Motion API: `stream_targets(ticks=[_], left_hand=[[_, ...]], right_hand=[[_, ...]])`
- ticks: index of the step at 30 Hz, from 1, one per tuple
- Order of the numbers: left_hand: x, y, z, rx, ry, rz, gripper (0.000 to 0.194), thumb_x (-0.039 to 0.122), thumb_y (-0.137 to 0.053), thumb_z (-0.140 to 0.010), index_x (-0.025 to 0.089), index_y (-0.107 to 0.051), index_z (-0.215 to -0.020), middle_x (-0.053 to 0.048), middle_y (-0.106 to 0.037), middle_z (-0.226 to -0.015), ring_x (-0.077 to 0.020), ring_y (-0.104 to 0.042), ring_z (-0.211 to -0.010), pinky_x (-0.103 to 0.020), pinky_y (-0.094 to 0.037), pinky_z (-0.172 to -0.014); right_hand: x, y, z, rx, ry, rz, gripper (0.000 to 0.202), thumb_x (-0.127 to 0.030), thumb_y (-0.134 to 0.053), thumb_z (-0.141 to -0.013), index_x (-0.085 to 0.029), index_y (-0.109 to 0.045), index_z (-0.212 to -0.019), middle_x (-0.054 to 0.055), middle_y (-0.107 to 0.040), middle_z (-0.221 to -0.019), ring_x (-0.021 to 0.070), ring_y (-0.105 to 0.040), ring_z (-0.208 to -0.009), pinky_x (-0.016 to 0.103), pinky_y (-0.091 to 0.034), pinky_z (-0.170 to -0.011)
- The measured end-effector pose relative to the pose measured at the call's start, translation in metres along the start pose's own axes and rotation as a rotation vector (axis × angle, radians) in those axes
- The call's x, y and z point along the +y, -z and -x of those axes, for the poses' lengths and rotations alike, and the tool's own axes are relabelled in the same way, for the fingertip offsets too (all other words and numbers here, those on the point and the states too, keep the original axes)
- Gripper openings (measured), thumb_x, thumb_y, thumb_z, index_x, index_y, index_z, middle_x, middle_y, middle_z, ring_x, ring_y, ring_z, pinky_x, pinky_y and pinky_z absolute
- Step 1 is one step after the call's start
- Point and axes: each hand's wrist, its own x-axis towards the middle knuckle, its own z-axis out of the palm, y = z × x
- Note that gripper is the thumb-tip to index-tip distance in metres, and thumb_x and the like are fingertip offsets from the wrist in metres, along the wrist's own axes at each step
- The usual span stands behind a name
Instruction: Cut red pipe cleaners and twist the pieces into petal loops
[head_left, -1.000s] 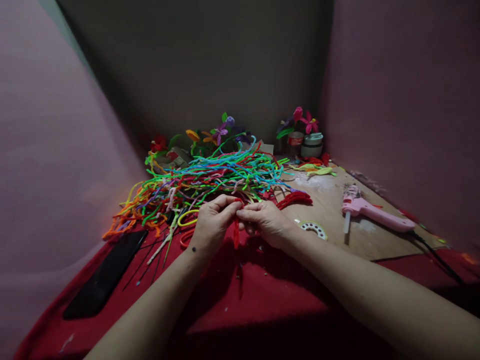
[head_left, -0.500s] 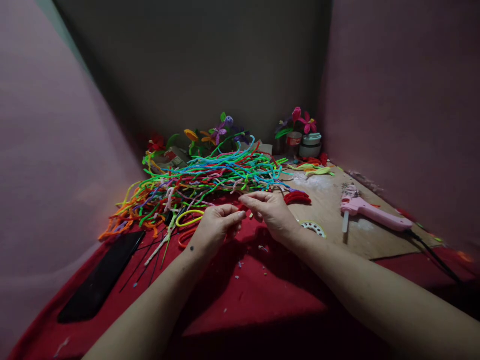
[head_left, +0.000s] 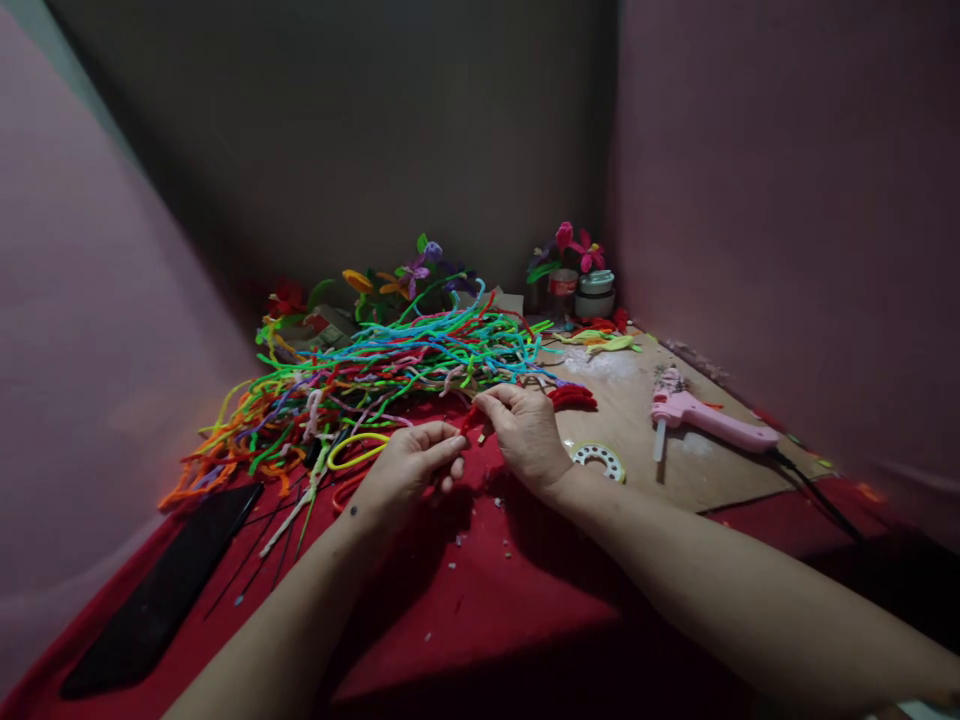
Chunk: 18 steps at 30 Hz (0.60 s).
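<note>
A small red fuzzy piece (head_left: 470,418) stretches between my two hands over the red cloth (head_left: 480,600). My left hand (head_left: 418,462) pinches its lower end between thumb and forefinger. My right hand (head_left: 523,428) has thumb and fingers closed on the upper end. Behind the hands lies a big heap of coloured pipe cleaners (head_left: 420,350). Yellow-handled scissors (head_left: 356,450) rest left of my left hand. Beyond my right wrist are a bundle of red pieces (head_left: 574,397) and a white ring with dark holes (head_left: 598,462).
A pink glue gun (head_left: 705,418) with a cord lies on the brown board (head_left: 637,400) at the right. A black phone-like slab (head_left: 161,590) is at the left. Fuzzy flowers (head_left: 416,270) and a lidded jar (head_left: 595,295) stand at the back.
The view has shifted, so the scene sits further left. My hands have moved slightly apart, and more of the red piece shows between them.
</note>
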Motion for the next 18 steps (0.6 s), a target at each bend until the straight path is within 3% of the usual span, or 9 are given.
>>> stream_targets(ticks=[6,8,11,13,15,18], left_hand=[[-0.001,0.005,-0.004,0.082,-0.061,-0.205,0.024,0.037,-0.059,-0.07,0.014,-0.052,-0.073,0.006,-0.051,-0.047,-0.0039,-0.038,-0.033,-0.015,-0.026,-0.033],[-0.001,0.008,-0.007,0.131,-0.056,-0.181,0.026,0.039,-0.06,-0.069,0.015,-0.053,-0.076,0.007,-0.049,-0.045,-0.0038,-0.036,-0.032,-0.015,-0.025,-0.033],[0.004,0.015,-0.014,0.184,-0.064,-0.097,0.029,0.041,-0.061,-0.068,0.015,-0.056,-0.079,0.006,-0.05,-0.049,-0.0042,-0.038,-0.036,-0.016,-0.028,-0.037],[0.012,0.013,-0.021,0.17,-0.097,-0.12,0.028,0.04,-0.064,-0.065,0.014,-0.06,-0.077,0.004,-0.053,-0.055,-0.0054,-0.043,-0.043,-0.018,-0.032,-0.042],[0.023,0.004,-0.03,0.127,-0.133,-0.256,0.027,0.037,-0.067,-0.061,0.013,-0.064,-0.071,0.003,-0.055,-0.056,-0.007,-0.045,-0.049,-0.019,-0.033,-0.047],[0.035,-0.022,-0.045,0.016,-0.204,-0.428,0.025,0.037,-0.064,-0.063,0.013,-0.068,-0.071,0.003,-0.056,-0.056,-0.0085,-0.044,-0.053,-0.021,-0.034,-0.052]], right_hand=[[0.002,-0.002,-0.003,-0.002,-0.079,-0.048,0.02,-0.028,-0.051,-0.077,-0.016,-0.06,-0.064,-0.002,-0.054,-0.05,0.0107,-0.048,-0.049,0.023,-0.039,-0.052],[-0.002,-0.001,-0.001,0.026,-0.024,-0.034,0.021,-0.03,-0.049,-0.079,-0.016,-0.061,-0.069,-0.001,-0.057,-0.055,0.0112,-0.051,-0.052,0.023,-0.04,-0.055],[-0.011,0.0,0.01,0.053,0.214,0.002,0.023,-0.033,-0.042,-0.085,-0.017,-0.059,-0.084,0.002,-0.062,-0.072,0.0113,-0.056,-0.065,0.022,-0.042,-0.062],[-0.016,-0.001,0.021,-0.06,0.408,0.06,0.024,-0.029,-0.039,-0.087,-0.016,-0.058,-0.08,0.002,-0.062,-0.069,0.0104,-0.056,-0.063,0.021,-0.041,-0.062],[-0.018,-0.005,0.032,-0.191,0.619,0.158,0.03,-0.029,-0.038,-0.087,-0.016,-0.056,-0.067,0.001,-0.06,-0.061,0.0097,-0.053,-0.055,0.021,-0.039,-0.056],[-0.015,-0.014,0.045,-0.306,0.822,0.243,0.036,-0.034,-0.038,-0.087,-0.017,-0.052,-0.057,0.0,-0.057,-0.051,0.0094,-0.051,-0.049,0.022,-0.035,-0.049]])
